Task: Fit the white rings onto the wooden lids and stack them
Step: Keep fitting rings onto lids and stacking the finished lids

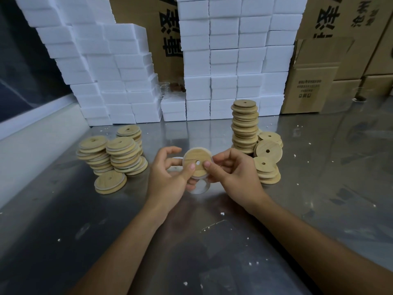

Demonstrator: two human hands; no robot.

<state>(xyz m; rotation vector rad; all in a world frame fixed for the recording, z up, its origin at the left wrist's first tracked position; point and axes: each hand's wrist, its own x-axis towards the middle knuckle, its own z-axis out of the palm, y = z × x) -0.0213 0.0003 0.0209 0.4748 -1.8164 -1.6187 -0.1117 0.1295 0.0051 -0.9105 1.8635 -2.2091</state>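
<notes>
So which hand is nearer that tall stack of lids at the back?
Right. The right hand is just below-left of the tall stack; the left hand is farther left, across the held lid.

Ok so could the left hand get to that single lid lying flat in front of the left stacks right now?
Probably yes, once it lets go. The left hand holds the lid together with the right hand. The single lid lies flat on bare table with nothing between it and the hand.

A single head-worn wide-angle view looks forward and down, close over the shiny grey metal table (297, 209). Forearms enter from the bottom edge; stacked white foam blocks (223, 60) fill the upper frame.
</notes>
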